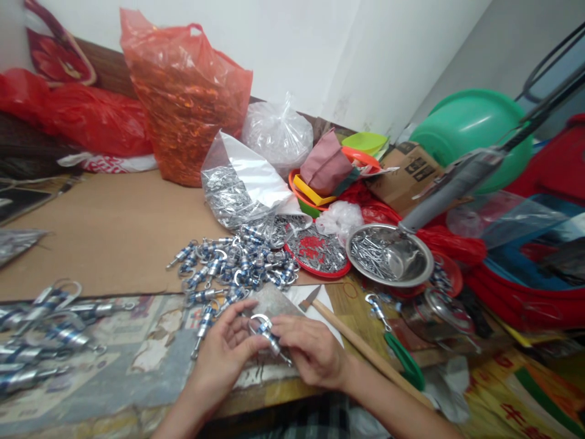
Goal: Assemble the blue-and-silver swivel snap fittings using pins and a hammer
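Observation:
Between my two hands is a small silver-and-blue metal piece with a curved hook (266, 332), tilted with the hook upward. The thumb and fingers of my left hand (228, 341) close around its hook side. My right hand (315, 349) pinches the other side, its fingertips partly hidden behind the knuckles. Just beyond my hands lies a grey metal plate (276, 300), and past it a heap of similar hooked pieces (242, 262). More hooked pieces (50, 332) lie at the left. Beside my right hand rest a pointed blade (309, 299) and a long wooden stick (361, 341).
A red tray of small metal parts (326, 268) and a steel bowl of metal pins (372, 274) stand beyond. Behind are a bag of metal parts (228, 189), a big orange bag (187, 103) and a green basin (470, 131). A grey bar (452, 189) slants over the right side.

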Tool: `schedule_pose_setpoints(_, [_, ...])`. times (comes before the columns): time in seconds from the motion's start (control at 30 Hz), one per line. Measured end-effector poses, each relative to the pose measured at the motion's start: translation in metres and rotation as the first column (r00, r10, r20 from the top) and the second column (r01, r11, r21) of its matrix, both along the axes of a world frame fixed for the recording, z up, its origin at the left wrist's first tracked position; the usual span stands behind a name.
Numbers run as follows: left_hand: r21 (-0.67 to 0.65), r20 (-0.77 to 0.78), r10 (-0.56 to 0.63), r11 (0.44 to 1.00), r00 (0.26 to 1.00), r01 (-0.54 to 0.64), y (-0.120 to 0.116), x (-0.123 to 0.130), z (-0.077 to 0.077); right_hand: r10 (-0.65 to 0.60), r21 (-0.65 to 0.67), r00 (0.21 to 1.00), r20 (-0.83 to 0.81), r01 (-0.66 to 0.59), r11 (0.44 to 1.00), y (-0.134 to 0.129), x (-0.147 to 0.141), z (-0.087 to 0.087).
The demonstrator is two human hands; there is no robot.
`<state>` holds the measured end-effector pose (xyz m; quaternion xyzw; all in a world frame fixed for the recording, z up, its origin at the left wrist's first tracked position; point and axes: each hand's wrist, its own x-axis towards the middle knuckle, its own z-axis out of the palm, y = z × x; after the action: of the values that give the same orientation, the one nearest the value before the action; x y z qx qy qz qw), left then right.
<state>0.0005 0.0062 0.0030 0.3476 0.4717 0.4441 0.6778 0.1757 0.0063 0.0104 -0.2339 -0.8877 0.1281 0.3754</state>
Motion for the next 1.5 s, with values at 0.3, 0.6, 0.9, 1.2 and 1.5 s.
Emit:
schedule_pose_setpoints(0.3, [0.036,0.007,0.012,0.999,1.000,-0.012,0.000,0.000,0.001,-0.152,0.253,0.974,0.167,0.107,0.962,-0.011,-0.007,-0.003])
schedule_pose_setpoints(0.6, [0.042,0.010,0.008,0.999,1.000,-0.008,0.000,0.001,-0.005,-0.498,0.157,0.857,0.132,0.478,0.864,-0.019,0.025,-0.002])
schedule_pose_setpoints(0.9, [0.045,0.016,0.036,0.998,0.999,-0.037,0.001,0.002,-0.003,-0.683,-0.072,0.577,0.448,0.784,0.616,-0.034,0.086,-0.019])
schedule_pose_setpoints(1.2, [0.021,0.019,0.039,0.999,0.999,-0.039,-0.001,0.002,0.002,-0.509,-0.029,0.836,0.206,0.525,0.850,-0.050,0.033,0.045])
schedule_pose_setpoints(1.5, [0.042,-0.005,0.022,0.999,1.000,-0.021,0.002,0.002,0.002,-0.530,0.050,0.771,0.354,0.550,0.834,-0.055,0.025,0.033])
